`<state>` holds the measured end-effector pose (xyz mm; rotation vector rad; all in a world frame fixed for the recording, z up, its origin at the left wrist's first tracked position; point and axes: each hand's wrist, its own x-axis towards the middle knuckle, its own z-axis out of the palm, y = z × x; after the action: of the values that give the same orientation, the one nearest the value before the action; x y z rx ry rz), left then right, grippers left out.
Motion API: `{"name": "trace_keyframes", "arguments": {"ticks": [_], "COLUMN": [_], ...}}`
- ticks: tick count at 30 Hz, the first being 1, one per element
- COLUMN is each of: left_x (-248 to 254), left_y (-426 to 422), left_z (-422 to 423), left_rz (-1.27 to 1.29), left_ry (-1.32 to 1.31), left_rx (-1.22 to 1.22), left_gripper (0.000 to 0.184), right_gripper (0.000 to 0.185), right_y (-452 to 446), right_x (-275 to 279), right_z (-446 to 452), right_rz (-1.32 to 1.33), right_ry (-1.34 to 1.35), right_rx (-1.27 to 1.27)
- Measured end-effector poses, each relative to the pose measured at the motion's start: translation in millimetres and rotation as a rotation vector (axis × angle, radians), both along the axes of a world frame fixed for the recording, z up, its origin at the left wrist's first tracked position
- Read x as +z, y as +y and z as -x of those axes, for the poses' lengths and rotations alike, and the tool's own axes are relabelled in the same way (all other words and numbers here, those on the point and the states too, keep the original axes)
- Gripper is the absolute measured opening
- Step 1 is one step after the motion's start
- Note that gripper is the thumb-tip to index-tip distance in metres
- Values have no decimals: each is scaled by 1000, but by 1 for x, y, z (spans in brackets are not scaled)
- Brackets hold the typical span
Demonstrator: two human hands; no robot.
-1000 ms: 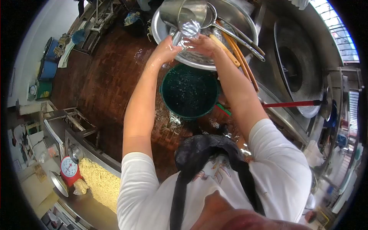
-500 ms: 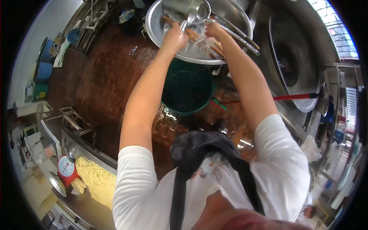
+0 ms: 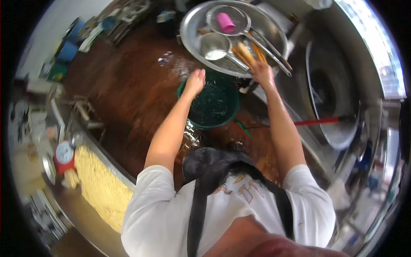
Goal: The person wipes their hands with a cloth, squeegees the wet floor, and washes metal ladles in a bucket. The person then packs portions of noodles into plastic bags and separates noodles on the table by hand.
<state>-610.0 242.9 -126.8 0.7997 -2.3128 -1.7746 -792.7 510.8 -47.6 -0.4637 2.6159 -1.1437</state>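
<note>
Wooden handles at right hand, left hand well apart.

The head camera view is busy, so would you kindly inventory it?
Round metal basin: 1, silver, top centre
Strainer-like round utensil: 1, silver, in basin
Small cylinder: 1, pink, inside round utensil
Round metal dipper: 1, silver, in basin
Wooden sticks: several, tan, in basin
Round open bucket: 1, green, below basin
Long pole: 1, red, right
Large metal pan: 1, grey, right
Dial scale: 1, red, lower left
Thin strands: one mass, yellow, lower left
Blurred clutter: uncountable, mixed, edges
Short-sleeved shirt: 1, white, bottom centre
Left hand: 1, bare, above bucket
Right hand: 1, bare, basin edge
</note>
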Motion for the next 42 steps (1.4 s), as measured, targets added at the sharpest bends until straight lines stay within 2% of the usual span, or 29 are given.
{"name": "trace_keyframes", "arguments": {"ticks": [1, 2, 3, 4, 5, 6, 7, 8, 9, 11, 12, 15, 16, 19, 21, 22, 24, 25, 27, 28, 30, 33, 35, 36, 37, 39, 42], "left_x": [-23, -44, -51, -43, -36, -32, -28, -7, 15, 50, 68, 83, 85, 80, 59, 65, 92, 91, 82, 96, 79, 69, 62, 63, 66, 71, 77], "left_y": [-5, -5, -2, 5, 17, 40, 59, 65, 74, 91, 94, 103, 106, 107, 102, 105, 111, 107, 101, 100, 84, 54, 34, 25, 17, 5, -15], "left_z": [-36, -80, -123, -159, -189, -212, -229, -240, -248, -258, -263, -288, -300, -333, -362, -375, -400, -412, -437, -448, -475, -513, -537, -548, -557, -578, -607], "left_rz": [71, 164, 253, 139, 16, 158, 299, 114, 104, 89, 112, 226, 230, 232, 220, 117, -93, -88, -85, -135, -125, -133, -147, -140, -132, -99, -17], "left_ry": [-73, -142, -216, -340, -456, -432, -411, -440, -413, -342, -344, -244, -244, -227, -217, -202, -155, -150, -142, -147, -125, -140, -153, -154, -154, -128, -20], "left_rx": [95, 129, 160, 169, 169, 271, 363, 351, 448, 637, 640, 695, 717, 772, 801, 751, 653, 650, 644, 666, 669, 657, 646, 632, 624, 648, 721], "left_gripper": [40, 38, 37, 34, 41, 53, 71, 92, 91, 90, 91, 93, 93, 93, 91, 91, 90, 88, 85, 82, 80, 76, 78, 77, 76, 75, 75], "right_gripper": [31, 31, 31, 32, 33, 27, 26, 28, 34, 38, 41, 43, 44, 47, 48, 49, 48, 48, 45, 44, 44, 44, 58, 69, 66, 64, 54], "right_y": [9, 20, 31, 37, 43, 41, 46, 45, 43, 44, 42, 42, 44, 47, 38, 30, 5, -16, -62, -88, -138, -212, -249, -266, -268, -293, -317], "right_x": [0, -7, -17, -19, -16, 0, 1, 2, 3, 20, 33, 113, 110, 71, 95, 104, 66, 54, 72, 85, 96, 81, 81, 7, 28, 17, -4], "right_z": [-3, -5, -2, -3, -4, -19, -21, -24, -28, -40, -42, -85, -88, -91, -108, -120, -122, -123, -157, -179, -218, -258, -311, -258, -280, -279, -274], "right_rz": [-64, 36, 247, 397, 472, 487, 500, 402, 304, 192, 143, 317, 265, -223, -290, -338, -186, -112, -122, -140, -104, -115, -1113, -908, -721, -937, -1057], "right_ry": [52, -56, -267, -416, -498, -408, -402, -403, -396, -250, -163, -243, -39, 543, 192, 14, -47, -80, -244, -314, -516, -541, 521, 699, 567, 443, 414], "right_rx": [3, -17, -74, -114, -121, -104, 53, 116, 181, 468, 606, 767, 803, 657, 675, 688, 785, 833, 937, 966, 991, 1047, 773, 763, 793, 894, 952]}}
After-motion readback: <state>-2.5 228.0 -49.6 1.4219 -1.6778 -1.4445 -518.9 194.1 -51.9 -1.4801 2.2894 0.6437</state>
